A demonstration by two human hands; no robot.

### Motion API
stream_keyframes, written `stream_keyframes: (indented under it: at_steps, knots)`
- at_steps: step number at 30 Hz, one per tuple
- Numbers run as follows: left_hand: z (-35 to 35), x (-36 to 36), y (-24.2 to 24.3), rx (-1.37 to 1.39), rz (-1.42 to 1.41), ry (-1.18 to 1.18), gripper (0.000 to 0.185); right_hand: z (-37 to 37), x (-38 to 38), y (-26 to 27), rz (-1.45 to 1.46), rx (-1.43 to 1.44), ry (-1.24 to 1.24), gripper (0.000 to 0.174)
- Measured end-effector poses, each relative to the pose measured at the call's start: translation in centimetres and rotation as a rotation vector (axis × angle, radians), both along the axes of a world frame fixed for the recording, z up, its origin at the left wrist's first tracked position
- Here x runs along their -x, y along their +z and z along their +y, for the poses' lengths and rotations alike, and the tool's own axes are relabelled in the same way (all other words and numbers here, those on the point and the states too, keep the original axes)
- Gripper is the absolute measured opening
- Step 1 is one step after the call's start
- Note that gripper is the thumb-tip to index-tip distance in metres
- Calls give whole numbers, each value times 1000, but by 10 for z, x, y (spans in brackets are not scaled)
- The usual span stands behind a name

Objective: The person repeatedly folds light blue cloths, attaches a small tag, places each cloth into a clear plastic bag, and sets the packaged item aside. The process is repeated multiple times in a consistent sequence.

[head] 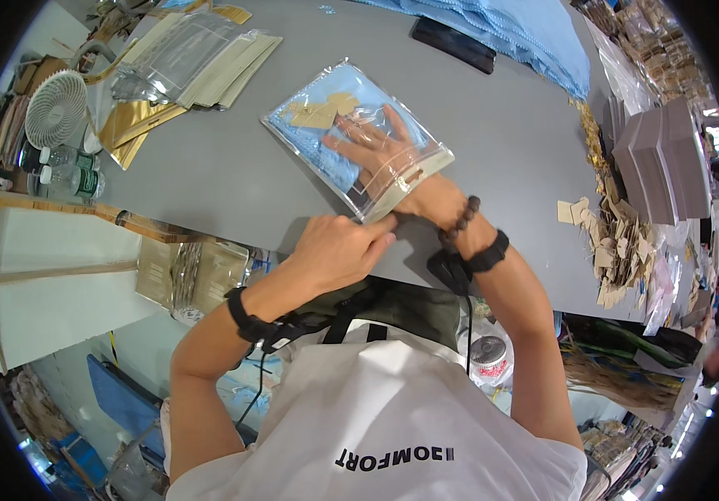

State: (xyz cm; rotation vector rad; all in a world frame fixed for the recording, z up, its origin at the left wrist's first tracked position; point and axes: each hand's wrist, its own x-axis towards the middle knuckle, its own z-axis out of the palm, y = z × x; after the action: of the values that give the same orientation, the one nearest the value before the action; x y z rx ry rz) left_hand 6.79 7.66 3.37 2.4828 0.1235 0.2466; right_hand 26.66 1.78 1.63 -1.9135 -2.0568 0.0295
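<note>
A clear plastic bag (309, 139) with a pale header strip lies tilted on the grey table, a folded light blue cloth (325, 160) inside it. On the cloth sits a beige card tag (314, 116). My right hand (381, 150) reaches into the bag through its mouth, fingers spread over the cloth under the clear film. The header strip (413, 178) crosses over the back of that hand. My left hand (341, 250) is at the near corner of the bag's mouth, index finger extended along it and thumb apart; whether it grips the edge cannot be seen.
Stacked clear bags (196, 59) lie at the far left, near a white fan (57, 109) and plastic bottles (77, 181). A black phone (453, 45) rests beside piled blue cloths (510, 37). Loose card tags (619, 244) and grey card stacks (666, 163) occupy the right side.
</note>
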Motion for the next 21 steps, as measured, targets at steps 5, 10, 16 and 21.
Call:
stream_keyframes:
  at_steps: [5, 10, 16, 21]
  knots:
    - [43, 15, 7, 104, -329, 342, 22, -20, 14, 12, 17, -19, 2, 91]
    - [115, -10, -2, -43, -340, 452, 39, -6, 26, 22, -37, 80, -85, 100]
    - [119, -8, -20, -197, -36, 418, 46, -6, 29, 24, -140, 91, -32, 96]
    - [105, -1, -30, -350, -49, 407, 51, -55, 40, 16, -41, -5, 10, 73]
